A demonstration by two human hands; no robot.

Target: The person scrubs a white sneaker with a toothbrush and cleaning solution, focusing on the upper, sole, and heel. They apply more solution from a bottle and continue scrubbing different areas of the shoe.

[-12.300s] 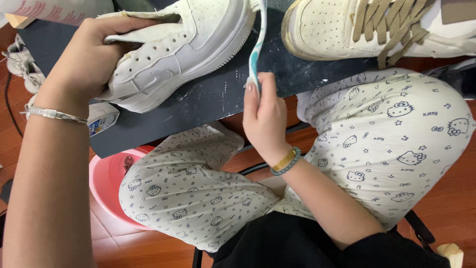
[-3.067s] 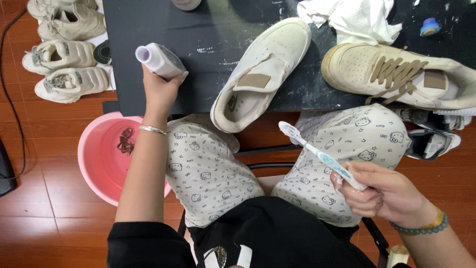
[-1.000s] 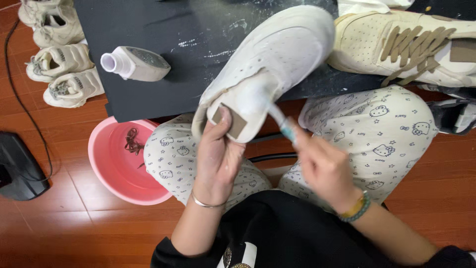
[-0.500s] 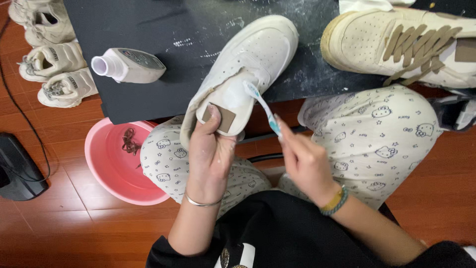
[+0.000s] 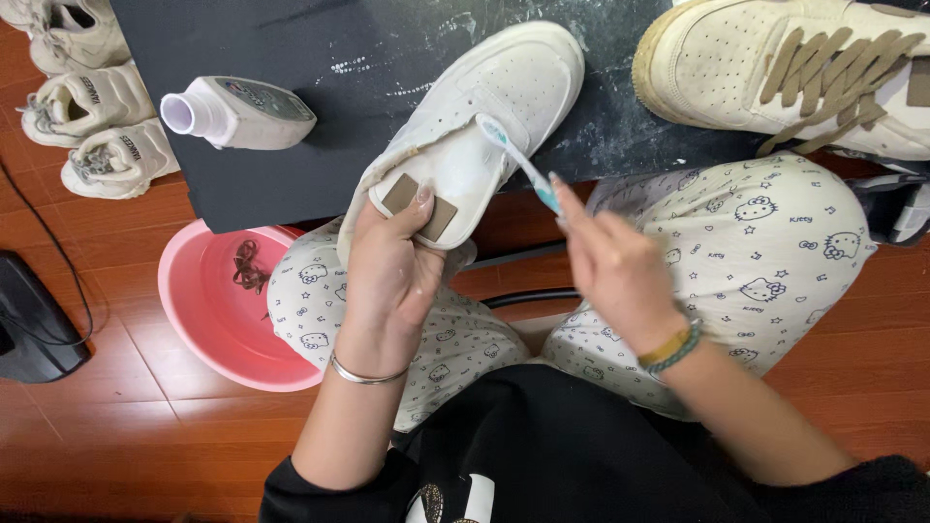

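My left hand (image 5: 387, 266) grips the tongue end of a white sneaker (image 5: 484, 116), which has no laces and rests toe-away on a black table (image 5: 320, 58). A brown patch shows on the tongue under my thumb. My right hand (image 5: 610, 266) holds a blue-and-white toothbrush (image 5: 518, 160) by its handle. The brush head presses on the sneaker's tongue, where white foam is spread.
A white bottle (image 5: 237, 111) lies on its side on the table's left. A second sneaker with brown laces (image 5: 804, 68) sits at the top right. A pink basin (image 5: 223, 300) holding brown laces stands on the wooden floor. Several small shoes (image 5: 87, 97) lie at the far left.
The toothbrush head has shifted up along the sneaker's tongue and more foam shows there. My left hand keeps its grip on the tongue end.
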